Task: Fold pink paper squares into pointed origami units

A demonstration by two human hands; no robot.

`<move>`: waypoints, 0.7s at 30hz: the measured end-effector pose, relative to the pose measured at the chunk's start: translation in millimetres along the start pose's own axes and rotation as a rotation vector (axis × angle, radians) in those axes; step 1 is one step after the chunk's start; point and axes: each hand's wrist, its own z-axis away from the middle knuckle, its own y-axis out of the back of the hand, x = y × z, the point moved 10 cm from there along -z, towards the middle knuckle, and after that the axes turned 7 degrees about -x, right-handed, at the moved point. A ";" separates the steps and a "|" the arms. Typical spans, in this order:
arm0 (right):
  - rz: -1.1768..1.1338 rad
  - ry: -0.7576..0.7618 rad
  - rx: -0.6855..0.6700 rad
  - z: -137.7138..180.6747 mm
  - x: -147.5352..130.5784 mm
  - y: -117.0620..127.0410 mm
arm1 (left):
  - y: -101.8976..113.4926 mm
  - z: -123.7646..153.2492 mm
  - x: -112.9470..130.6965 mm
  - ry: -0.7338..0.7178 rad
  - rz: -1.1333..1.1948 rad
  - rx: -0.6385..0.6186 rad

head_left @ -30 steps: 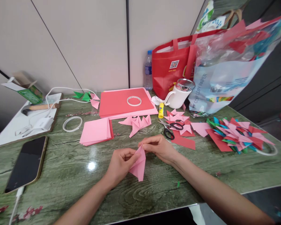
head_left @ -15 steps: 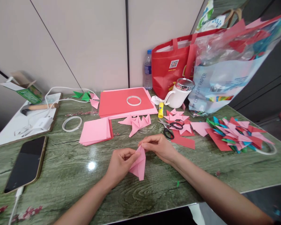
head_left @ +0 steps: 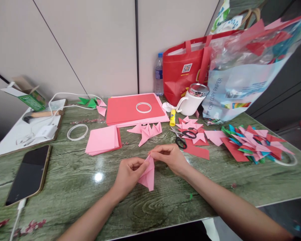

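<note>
A folded piece of pink paper is held just above the table, tapering to a point at its top. My left hand pinches its left side between thumb and fingers. At the upper tip, my right hand is closed with thumb and forefinger on the paper. Just beyond my hands lie several folded pink paper pieces. Left of them sits a stack of pink paper squares, with red ones beneath. Black-handled scissors rest beyond my right hand.
Red paper sheets carry a tape roll; another tape roll lies left. A glue stick, white mug, red bag and plastic paper bag stand behind. Colourful folded pieces are heaped right; a phone lies left.
The pink paper's lower end has tilted slightly and shifted a little left. Both hands keep their pinch on it, almost unmoved.
</note>
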 end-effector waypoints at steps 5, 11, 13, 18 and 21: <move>0.072 0.085 -0.015 0.6 -12.4 -2.2 | -3.5 0.2 -4.9 0.027 0.020 -0.035; 0.039 -0.009 -0.022 -0.2 0.1 -4.1 | -3.7 -1.0 -7.2 0.058 0.031 -0.046; 0.021 -0.087 -0.060 -0.4 9.8 -7.6 | -1.0 -1.6 -7.4 0.059 0.028 -0.025; 0.132 -0.174 -0.142 -0.3 21.1 -12.1 | 7.7 -1.7 -7.2 0.039 0.026 0.046; 0.169 -0.188 -0.155 -0.1 20.6 -12.2 | 8.7 -2.2 -9.0 0.029 0.044 0.052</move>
